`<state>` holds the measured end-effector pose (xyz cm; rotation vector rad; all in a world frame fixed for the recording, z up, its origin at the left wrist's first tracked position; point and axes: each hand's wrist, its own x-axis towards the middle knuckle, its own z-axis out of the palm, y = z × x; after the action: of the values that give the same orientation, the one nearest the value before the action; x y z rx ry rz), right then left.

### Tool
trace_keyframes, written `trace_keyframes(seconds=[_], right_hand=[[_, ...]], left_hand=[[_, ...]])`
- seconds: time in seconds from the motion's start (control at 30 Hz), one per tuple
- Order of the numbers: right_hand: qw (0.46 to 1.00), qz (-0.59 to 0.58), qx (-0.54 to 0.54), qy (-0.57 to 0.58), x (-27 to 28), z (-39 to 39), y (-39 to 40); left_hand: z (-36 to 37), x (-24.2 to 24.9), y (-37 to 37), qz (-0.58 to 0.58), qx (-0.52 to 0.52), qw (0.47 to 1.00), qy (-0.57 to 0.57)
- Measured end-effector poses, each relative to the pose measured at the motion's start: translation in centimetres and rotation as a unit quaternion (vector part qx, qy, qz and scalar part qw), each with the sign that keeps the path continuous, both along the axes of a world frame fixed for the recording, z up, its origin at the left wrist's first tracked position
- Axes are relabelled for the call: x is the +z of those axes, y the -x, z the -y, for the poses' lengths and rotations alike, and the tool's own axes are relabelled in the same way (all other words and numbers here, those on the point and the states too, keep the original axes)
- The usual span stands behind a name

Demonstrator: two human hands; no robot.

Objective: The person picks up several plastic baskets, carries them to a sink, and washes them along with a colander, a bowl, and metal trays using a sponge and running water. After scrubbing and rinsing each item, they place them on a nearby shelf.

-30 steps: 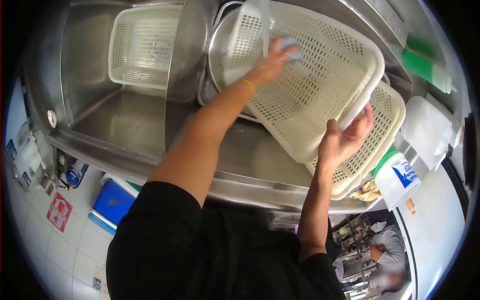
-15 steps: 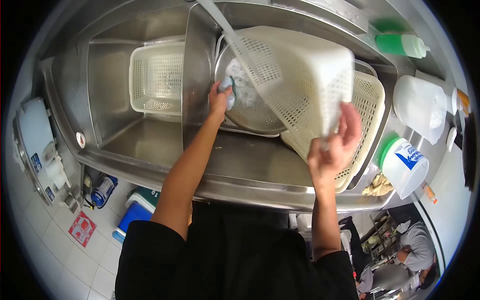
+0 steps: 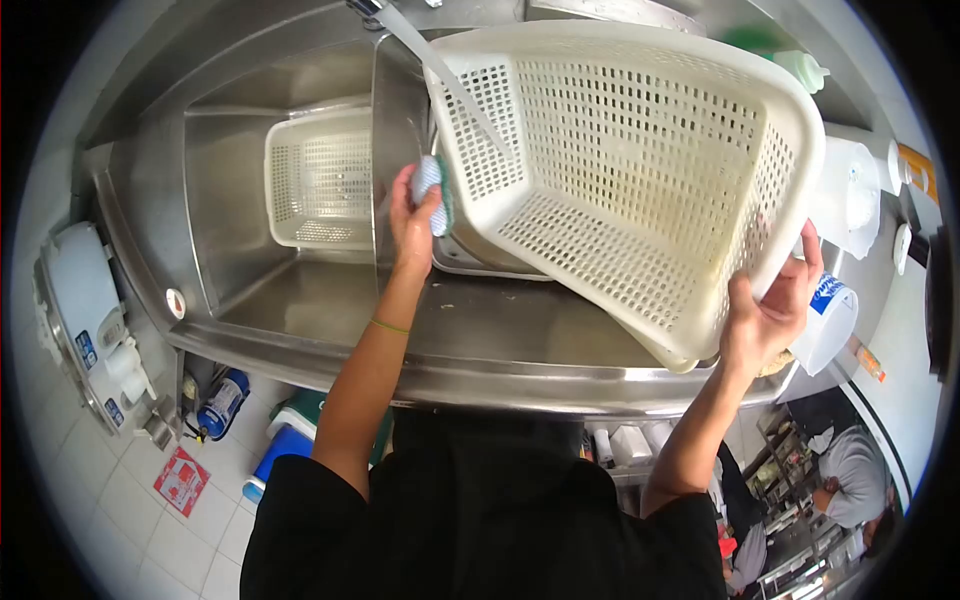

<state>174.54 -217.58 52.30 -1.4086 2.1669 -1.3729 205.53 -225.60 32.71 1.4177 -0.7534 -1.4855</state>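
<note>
My right hand (image 3: pixel 768 310) grips the near right rim of a white perforated plastic basket (image 3: pixel 625 110), fingers outside and thumb on the end wall. The basket is tilted over the right sink basin, its inside facing me. My left hand (image 3: pixel 412 217) is closed around a sponge (image 3: pixel 432 195) with a pale blue face and a green edge, just left of the basket. From the faucet (image 3: pixel 366 8) a stream of water (image 3: pixel 440 70) runs into the basket's left end. Part of a metal pan (image 3: pixel 490 258) shows beneath the basket; the rest is hidden.
Another white basket (image 3: pixel 320 180) lies in the left basin, past the steel divider (image 3: pixel 392 110). On the right ledge are a plastic tub (image 3: pixel 832 320), a clear container (image 3: pixel 850 195) and a bottle (image 3: pixel 803 70). A person in grey (image 3: pixel 855 475) is at lower right.
My right hand has raised the basket and tipped its inside toward me, moving right. My left hand has lifted the sponge slightly left, out of the metal pan.
</note>
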Motion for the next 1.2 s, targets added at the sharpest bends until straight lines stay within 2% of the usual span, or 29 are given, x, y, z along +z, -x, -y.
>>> trace_keyframes(seconds=[0.03, 0.1, 0.13, 0.17, 0.27, 0.33, 0.37, 0.43, 0.5, 0.57, 0.63, 0.7, 0.73, 0.77, 0.8, 0.83, 0.87, 0.93, 0.97, 1.03, 1.07, 1.1, 1.13, 1.17, 1.2], right_hand=[[1.0, -0.004, -0.001, -0.006, 0.1, -0.8, 0.3], [0.996, 0.074, -0.041, 0.012, 0.6, -2.1, 0.8], [0.992, 0.121, -0.04, 0.019, 1.3, -2.6, 1.0], [0.986, 0.154, -0.064, 0.006, 2.3, -2.8, 1.1], [0.98, 0.183, -0.072, -0.03, 4.1, -3.6, 2.2], [0.973, 0.224, -0.032, -0.055, 3.9, -2.8, 2.0], [0.978, 0.194, -0.014, -0.078, 2.9, -2.6, 2.4], [0.988, 0.121, -0.022, -0.099, 0.7, -1.3, 2.0], [0.99, -0.104, 0.013, -0.093, -1.3, -0.1, 0.6], [0.993, -0.049, -0.006, -0.103, -2.3, 0.4, -1.7], [0.983, -0.167, 0.065, -0.046, -4.7, 0.7, -3.3], [0.978, 0.008, 0.175, -0.117, -3.8, 0.7, -6.9], [0.937, 0.23, 0.209, -0.16, -3.5, 0.7, -9.1], [0.846, 0.439, 0.231, -0.194, -3.4, 0.8, -10.8], [0.853, 0.425, 0.231, -0.195, -3.6, 1.4, -11.4], [0.858, 0.411, 0.241, -0.193, -3.9, 2.7, -12.0], [0.882, 0.345, 0.255, -0.197, -6.1, 2.5, -11.9], [0.809, 0.523, 0.145, -0.226, -5.8, 3.0, -11.2], [0.758, 0.609, 0.068, -0.223, -5.8, 2.9, -10.4], [0.727, 0.672, -0.063, -0.125, -5.9, 2.4, -8.8], [0.757, 0.632, -0.116, -0.117, -6.0, 2.5, -8.5], [0.762, 0.627, -0.114, -0.117, -5.5, 2.8, -7.9], [0.737, 0.668, -0.088, -0.052, -4.7, 3.1, -7.0], [0.707, 0.704, -0.062, 0.013, -4.2, 3.3, -6.5], [0.69, 0.721, -0.054, 0.026, -4.2, 3.4, -6.2]], left_hand=[[0.0, 0.1, 0.1, 0.018, 0.032, 0.999, -0.005], [0.4, -1.6, -0.7, -0.012, 0.066, 0.996, -0.067], [0.7, -2.2, -0.9, -0.064, 0.028, 0.99, -0.123], [1.1, -3.6, -1.1, -0.167, -0.008, 0.965, -0.203], [1.5, -5.0, 1.4, -0.192, -0.065, 0.919, -0.338], [0.4, -3.6, 1.4, -0.225, -0.087, 0.912, -0.333], [-0.1, -2.6, 1.0, -0.236, -0.094, 0.912, -0.322], [-0.1, 0.5, -1.3, -0.258, -0.1, 0.919, -0.282], [0.3, 4.3, -3.5, -0.276, -0.104, 0.931, -0.217], [0.1, 8.1, -4.6, -0.295, -0.118, 0.938, -0.14], [-0.6, 11.7, -4.8, -0.306, -0.15, 0.939, -0.038], [-1.2, 13.7, -4.2, -0.292, -0.195, 0.933, 0.08], [-1.0, 13.2, -4.1, -0.274, -0.196, 0.937, 0.093], [-1.0, 12.2, -4.0, -0.271, -0.167, 0.946, 0.058], [-1.2, 10.0, -4.4, -0.355, 0.0, 0.921, -0.16], [-1.5, 6.0, -2.7, -0.246, 0.061, 0.964, -0.084], [-0.8, 5.5, -0.7, -0.246, 0.055, 0.965, -0.068], [0.7, 6.4, 3.0, -0.161, 0.041, 0.986, -0.019], [1.5, 7.0, 4.5, -0.167, 0.047, 0.985, -0.02], [2.2, 7.9, 7.1, -0.044, -0.068, 0.991, 0.104], [2.6, 8.0, 8.0, -0.051, -0.064, 0.991, 0.102], [3.3, 8.0, 8.7, -0.004, -0.093, 0.986, 0.135], [3.8, 8.1, 9.2, 0.044, -0.123, 0.977, 0.167], [4.0, 8.3, 9.3, 0.039, -0.121, 0.978, 0.168], [4.1, 8.6, 9.3, 0.053, -0.144, 0.971, 0.183]])
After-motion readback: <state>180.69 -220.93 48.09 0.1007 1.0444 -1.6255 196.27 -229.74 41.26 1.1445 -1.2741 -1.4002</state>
